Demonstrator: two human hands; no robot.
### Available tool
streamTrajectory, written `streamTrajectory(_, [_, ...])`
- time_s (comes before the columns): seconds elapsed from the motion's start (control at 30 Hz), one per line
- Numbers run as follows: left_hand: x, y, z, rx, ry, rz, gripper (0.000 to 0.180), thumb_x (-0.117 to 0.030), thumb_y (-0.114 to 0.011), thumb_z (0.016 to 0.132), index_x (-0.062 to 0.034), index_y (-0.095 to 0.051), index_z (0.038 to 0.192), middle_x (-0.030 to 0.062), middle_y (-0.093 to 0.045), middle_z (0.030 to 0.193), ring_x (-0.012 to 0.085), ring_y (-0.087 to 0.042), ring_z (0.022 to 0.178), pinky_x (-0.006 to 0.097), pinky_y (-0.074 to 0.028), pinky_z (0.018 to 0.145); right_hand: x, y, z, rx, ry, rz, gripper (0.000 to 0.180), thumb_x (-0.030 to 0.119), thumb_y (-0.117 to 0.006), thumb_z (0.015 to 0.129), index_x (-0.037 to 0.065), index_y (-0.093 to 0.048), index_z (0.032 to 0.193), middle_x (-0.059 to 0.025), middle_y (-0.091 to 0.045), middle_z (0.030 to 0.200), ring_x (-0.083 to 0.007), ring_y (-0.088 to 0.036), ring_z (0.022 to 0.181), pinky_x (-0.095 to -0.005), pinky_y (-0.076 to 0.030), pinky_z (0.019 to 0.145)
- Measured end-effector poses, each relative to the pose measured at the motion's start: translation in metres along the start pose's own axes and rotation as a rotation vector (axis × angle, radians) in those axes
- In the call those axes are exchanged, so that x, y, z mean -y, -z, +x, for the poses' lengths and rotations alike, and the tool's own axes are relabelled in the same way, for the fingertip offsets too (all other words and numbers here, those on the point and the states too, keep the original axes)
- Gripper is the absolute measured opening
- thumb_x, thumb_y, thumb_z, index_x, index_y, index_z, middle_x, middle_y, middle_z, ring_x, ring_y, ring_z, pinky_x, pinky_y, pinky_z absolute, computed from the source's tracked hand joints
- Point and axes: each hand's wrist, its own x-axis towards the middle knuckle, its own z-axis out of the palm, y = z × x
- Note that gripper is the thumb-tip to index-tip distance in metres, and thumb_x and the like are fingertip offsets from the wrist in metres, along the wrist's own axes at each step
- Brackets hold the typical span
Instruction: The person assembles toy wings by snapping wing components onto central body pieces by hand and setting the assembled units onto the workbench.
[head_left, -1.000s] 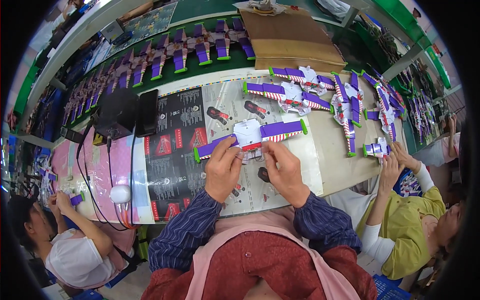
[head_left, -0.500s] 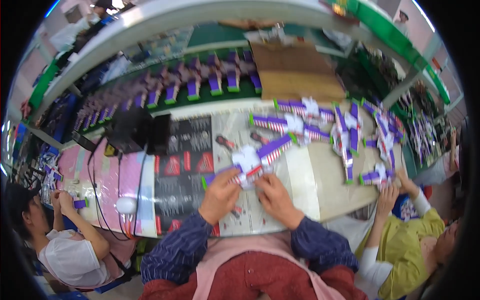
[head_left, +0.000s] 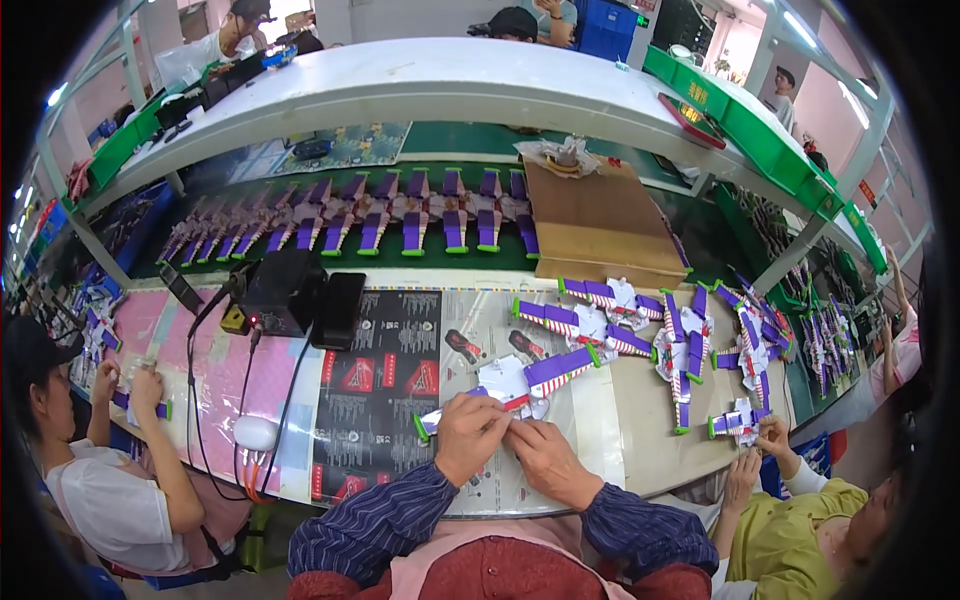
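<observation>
Aslant, winged toy, right wingtip farther

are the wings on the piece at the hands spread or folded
Spread: the wings reach out from opposite sides of the white body, though the left hand partly covers one.

The purple-winged, green-tipped white toy part slants.
</observation>
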Motion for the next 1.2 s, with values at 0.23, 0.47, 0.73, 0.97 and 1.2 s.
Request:
streamTrajectory(0.23, [0.017,0.004,0.003,0.144,-0.153,0.035,0.012,-0.009,-0.077,0.087,-0.0066,-0.079,0.099,0.0023,-0.077,0.112,0.026,-0.063,0.098,0.042,-0.047,0.089,0.004,-0.005,0.004,-0.065,-0.068,-0.012,0.045,0.0,-0.06,0.084,-0.006,-0.062,0.128,-0.0163,-0.06,0.131,-0.0327,-0.059,0.119,-0.043,-0.048,0.1])
streamTrajectory(0.47, [0.015,0.002,-0.007,0.094,-0.151,0.033,0.012,-0.008,-0.075,0.087,-0.0068,-0.076,0.098,0.0036,-0.076,0.11,0.0293,-0.063,0.097,0.044,-0.046,0.089,0.023,-0.01,0.01,-0.205,-0.304,0.007,0.015,0.02,-0.073,0.096,0.009,-0.069,0.105,-0.0098,-0.065,0.094,-0.0307,-0.069,0.072,-0.0408,-0.055,0.061])
streamTrajectory(0.73, [0.004,0.007,-0.014,0.127,-0.18,0.082,0.019,-0.006,-0.075,0.082,-0.0065,-0.076,0.101,0.0021,-0.075,0.115,0.0284,-0.062,0.1,0.044,-0.045,0.09,0.023,-0.015,0.016,-0.253,-0.452,0.094,0.012,0.018,-0.068,0.1,0.007,-0.065,0.1,-0.0138,-0.07,0.088,-0.0369,-0.071,0.074,-0.0451,-0.056,0.06])
streamTrajectory(0.97, [0.013,-0.001,-0.006,0.096,-0.214,0.09,0.019,-0.007,-0.076,0.084,-0.0063,-0.076,0.103,0.0042,-0.074,0.113,0.0287,-0.061,0.1,0.047,-0.044,0.094,0.007,-0.033,0.013,-0.368,-0.517,0.236,0.009,0.01,-0.067,0.099,0.002,-0.069,0.102,-0.0204,-0.071,0.091,-0.0417,-0.069,0.078,-0.0485,-0.055,0.067])
streamTrajectory(1.2, [-0.001,0.009,0.006,0.163,-0.192,0.184,0.019,-0.003,-0.075,0.08,-0.0021,-0.077,0.099,0.0076,-0.073,0.122,0.0335,-0.059,0.114,0.064,-0.038,0.113,0.009,-0.019,0.024,-0.434,-0.383,0.236,0.019,0.0,-0.073,0.091,0.005,-0.069,0.109,-0.0124,-0.067,0.104,-0.0355,-0.072,0.081,-0.0424,-0.059,0.066])
